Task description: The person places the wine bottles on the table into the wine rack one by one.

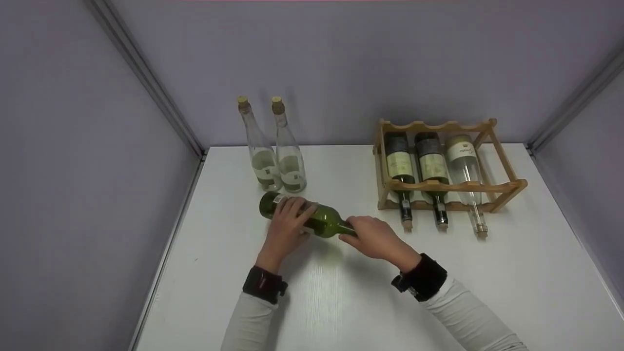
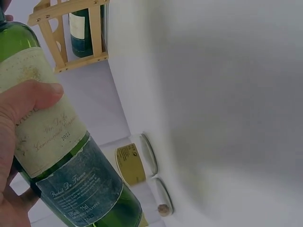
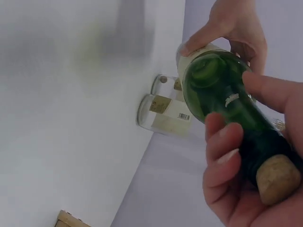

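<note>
A green wine bottle (image 1: pixel 327 222) lies almost level between both hands, above the white table, its neck to the right. My left hand (image 1: pixel 288 226) grips the body from above; in the left wrist view the thumb (image 2: pixel 40 94) lies across the cream label (image 2: pixel 52 123), with a dark blue label (image 2: pixel 85 184) below it. The fingers of my right hand (image 1: pixel 373 237) curl round the neck. A cork (image 3: pixel 278 179) plugs the bottle's mouth in the right wrist view. Just behind the bottle's base stand two clear corked bottles (image 1: pixel 265 170) (image 1: pixel 291 170), side by side.
At the right stands a wooden bottle rack (image 1: pixel 509 187). Two dark green bottles (image 1: pixel 400 165) (image 1: pixel 433 165) and one clear bottle (image 1: pixel 465 161) lie in it, corked necks toward me. Grey walls (image 1: pixel 331 73) enclose the white table (image 1: pixel 219 273) at the back and sides.
</note>
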`<action>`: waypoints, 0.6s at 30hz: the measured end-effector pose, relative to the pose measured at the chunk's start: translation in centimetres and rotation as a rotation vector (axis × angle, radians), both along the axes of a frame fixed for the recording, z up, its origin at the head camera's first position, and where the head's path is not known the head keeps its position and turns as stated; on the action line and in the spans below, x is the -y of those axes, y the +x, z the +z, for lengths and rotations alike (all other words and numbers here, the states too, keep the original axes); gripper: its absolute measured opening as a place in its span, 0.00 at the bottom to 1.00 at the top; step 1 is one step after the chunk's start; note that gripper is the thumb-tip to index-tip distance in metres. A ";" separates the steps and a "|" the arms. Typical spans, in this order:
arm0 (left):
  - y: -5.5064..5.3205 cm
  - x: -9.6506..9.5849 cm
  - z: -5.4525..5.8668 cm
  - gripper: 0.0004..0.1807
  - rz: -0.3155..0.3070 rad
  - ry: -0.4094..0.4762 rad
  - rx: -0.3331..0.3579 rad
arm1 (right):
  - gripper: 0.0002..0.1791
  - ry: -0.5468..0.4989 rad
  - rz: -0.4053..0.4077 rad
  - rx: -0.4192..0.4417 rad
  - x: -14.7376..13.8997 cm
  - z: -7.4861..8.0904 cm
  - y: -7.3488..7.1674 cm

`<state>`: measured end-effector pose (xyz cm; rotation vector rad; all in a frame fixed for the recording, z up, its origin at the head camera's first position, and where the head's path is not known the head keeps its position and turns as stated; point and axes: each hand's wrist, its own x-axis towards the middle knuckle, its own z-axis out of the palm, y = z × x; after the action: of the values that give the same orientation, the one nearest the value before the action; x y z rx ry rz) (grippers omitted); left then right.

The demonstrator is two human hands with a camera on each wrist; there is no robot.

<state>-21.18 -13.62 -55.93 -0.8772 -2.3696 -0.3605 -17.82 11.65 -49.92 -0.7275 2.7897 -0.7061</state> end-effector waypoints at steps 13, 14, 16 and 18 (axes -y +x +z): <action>0.6 -1.4 0.4 0.41 0.013 -0.014 0.000 | 0.13 -0.179 -0.158 -0.114 -0.9 -1.4 1.8; 0.7 -1.5 0.5 0.41 0.015 -0.010 0.010 | 0.13 -0.200 -0.174 -0.111 -1.0 -1.5 2.0; 0.9 -1.8 0.7 0.41 0.019 0.001 0.031 | 0.14 -0.244 -0.203 -0.093 -1.2 -1.6 2.3; 1.2 -1.9 0.9 0.41 0.026 0.016 0.050 | 0.16 -0.279 -0.230 -0.072 -1.4 -1.6 2.7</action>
<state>-19.98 -11.68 -55.03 -0.8384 -2.4181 -0.3940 -15.16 13.05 -51.55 -0.4849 2.9028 -1.1502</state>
